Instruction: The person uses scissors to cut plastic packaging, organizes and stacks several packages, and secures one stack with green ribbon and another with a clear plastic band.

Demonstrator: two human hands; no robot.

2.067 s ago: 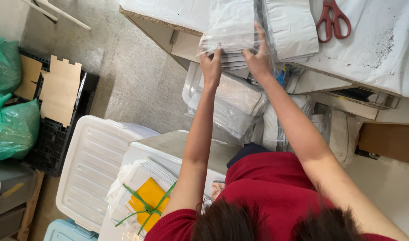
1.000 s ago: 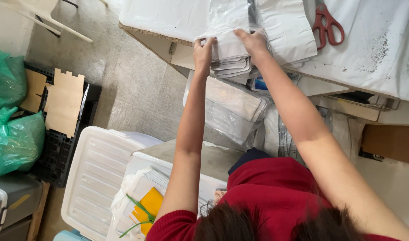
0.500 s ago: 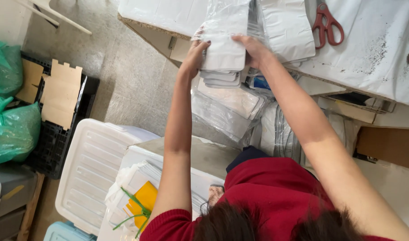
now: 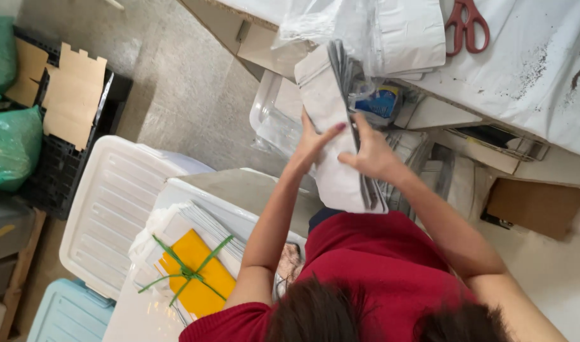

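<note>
A thick stack of white plastic mailer bags point(image 4: 328, 101) stands on edge between my two hands, just off the table's near edge and close to my red shirt. Against its flat white face presses my left hand point(image 4: 314, 142), fingers spread. My right hand point(image 4: 373, 155) grips the stack's layered edge from the other side. More white bags point(image 4: 407, 31) and a clear plastic wrap point(image 4: 315, 22) lie on the table point(image 4: 530, 69) above the stack.
Red-handled scissors point(image 4: 467, 22) lie on the white, speckled table cover. Below are white bin lids point(image 4: 109, 209), a yellow packet tied with green string point(image 4: 191, 272), a clear tub point(image 4: 274, 120), green bags point(image 4: 11, 149), a black crate with cardboard point(image 4: 74, 95) and a brown board point(image 4: 534, 206).
Both hands have drawn the stack of white bags off the table edge toward my body and turned it up on edge. The view has also shifted closer.
</note>
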